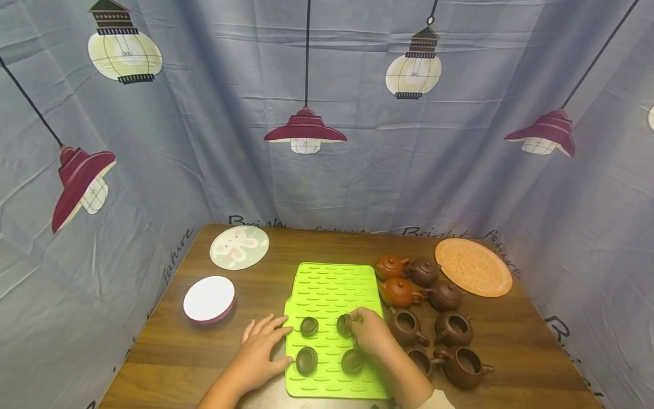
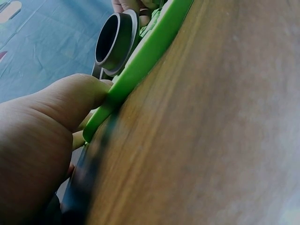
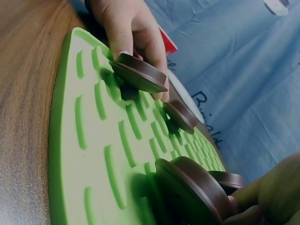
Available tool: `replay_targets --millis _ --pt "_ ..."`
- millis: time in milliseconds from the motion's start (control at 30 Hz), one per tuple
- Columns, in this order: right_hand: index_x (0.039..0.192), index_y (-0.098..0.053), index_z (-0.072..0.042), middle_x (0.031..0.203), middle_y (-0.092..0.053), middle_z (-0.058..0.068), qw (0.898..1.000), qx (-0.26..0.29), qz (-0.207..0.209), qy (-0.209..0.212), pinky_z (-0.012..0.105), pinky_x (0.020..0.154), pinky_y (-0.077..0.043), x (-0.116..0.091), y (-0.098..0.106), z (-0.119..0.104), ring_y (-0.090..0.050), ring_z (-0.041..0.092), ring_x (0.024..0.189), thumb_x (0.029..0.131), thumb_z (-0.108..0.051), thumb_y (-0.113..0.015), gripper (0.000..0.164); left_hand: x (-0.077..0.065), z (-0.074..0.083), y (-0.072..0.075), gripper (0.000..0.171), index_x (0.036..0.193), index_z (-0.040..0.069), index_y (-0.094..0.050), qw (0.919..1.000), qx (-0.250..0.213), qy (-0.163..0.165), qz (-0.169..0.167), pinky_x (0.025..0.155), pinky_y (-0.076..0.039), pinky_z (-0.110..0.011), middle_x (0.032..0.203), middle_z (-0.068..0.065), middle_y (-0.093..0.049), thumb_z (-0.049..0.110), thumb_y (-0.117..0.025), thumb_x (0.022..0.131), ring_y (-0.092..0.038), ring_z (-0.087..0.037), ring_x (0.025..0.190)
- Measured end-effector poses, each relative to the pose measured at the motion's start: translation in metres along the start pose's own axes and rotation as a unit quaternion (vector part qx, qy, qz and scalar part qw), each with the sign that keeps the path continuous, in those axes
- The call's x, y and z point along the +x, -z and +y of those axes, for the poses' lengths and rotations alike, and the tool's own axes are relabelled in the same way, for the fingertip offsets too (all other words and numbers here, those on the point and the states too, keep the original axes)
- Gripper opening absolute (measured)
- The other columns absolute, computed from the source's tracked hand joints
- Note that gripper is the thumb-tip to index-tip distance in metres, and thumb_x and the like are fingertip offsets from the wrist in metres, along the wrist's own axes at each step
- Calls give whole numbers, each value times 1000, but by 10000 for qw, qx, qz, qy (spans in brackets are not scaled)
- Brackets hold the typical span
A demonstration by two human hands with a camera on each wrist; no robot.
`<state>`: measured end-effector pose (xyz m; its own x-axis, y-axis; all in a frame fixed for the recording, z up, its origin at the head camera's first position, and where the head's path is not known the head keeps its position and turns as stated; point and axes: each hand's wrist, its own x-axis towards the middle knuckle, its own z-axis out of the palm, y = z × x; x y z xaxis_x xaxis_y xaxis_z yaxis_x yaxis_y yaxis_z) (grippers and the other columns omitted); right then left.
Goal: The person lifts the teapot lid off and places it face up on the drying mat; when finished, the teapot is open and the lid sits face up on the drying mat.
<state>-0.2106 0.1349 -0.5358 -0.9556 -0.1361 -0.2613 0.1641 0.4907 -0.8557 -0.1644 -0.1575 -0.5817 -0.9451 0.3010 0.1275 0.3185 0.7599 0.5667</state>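
Near the bench's left edge sits a bowl. The left hand, fingers spread and gripping nothing, touches the green mat's side, probably steadying it. On the mat, towards the bench's front edge, three lids lie upturned, presumably tilted because their tops are uneven; the right hand's fingers pinch a fourth lid. Towards the bench's right edge stand lidless teapots, perhaps grouped as those lids' own.

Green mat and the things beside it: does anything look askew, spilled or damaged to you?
I see no spill or damage. What looks odd: four dark lids are on the green mat, apparently upside down, while four brown teapots beside it stand open without lids.
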Motion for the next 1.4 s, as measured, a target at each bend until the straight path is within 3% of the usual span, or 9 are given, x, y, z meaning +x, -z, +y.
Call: replay_targets --millis 467,800,1033,1167,1400 --pt "111 -65 1 86 -68 9 9999 -107 -73 17 21 50 -45 1 10 0 -57 16 61 104 -1 -51 16 5 0 1 61 139 18 -66 10000 8 28 -16 121 -9 -72 160 -2 -50 36 -85 84 -36 -38 153" --pt "126 -60 9 89 -70 9 9999 -109 -92 27 21 50 -45 0 11 1 -60 17 62 104 0 -49 26 6 -1 0 62 140 19 -66 10000 25 9 -6 122 -8 -71 161 -1 -49 38 -85 84 -35 -36 153" --pt "131 -58 8 90 -69 9 9999 -150 -25 -21 25 52 -44 -7 15 -2 -55 16 62 102 -2 -47 32 6 -1 -1 62 139 19 -67 9999 60 -100 94 121 -10 -73 160 -2 -50 37 -86 83 -37 -38 152" --pt "132 -60 3 91 -66 8 9985 -502 211 -18 30 56 -45 -12 19 -6 -54 17 66 101 -9 -52 35 6 -1 -1 62 138 19 -67 9997 99 -161 165 120 -11 -74 159 -3 -51 38 -86 82 -38 -38 151" --pt "133 -63 -5 96 -66 6 9949 -839 563 23 34 58 -49 -14 30 -9 -57 20 69 103 -19 -59 33 1 0 -1 62 138 19 -67 10000 69 -3 51 122 -10 -72 159 -2 -51 39 -86 83 -37 -37 152"
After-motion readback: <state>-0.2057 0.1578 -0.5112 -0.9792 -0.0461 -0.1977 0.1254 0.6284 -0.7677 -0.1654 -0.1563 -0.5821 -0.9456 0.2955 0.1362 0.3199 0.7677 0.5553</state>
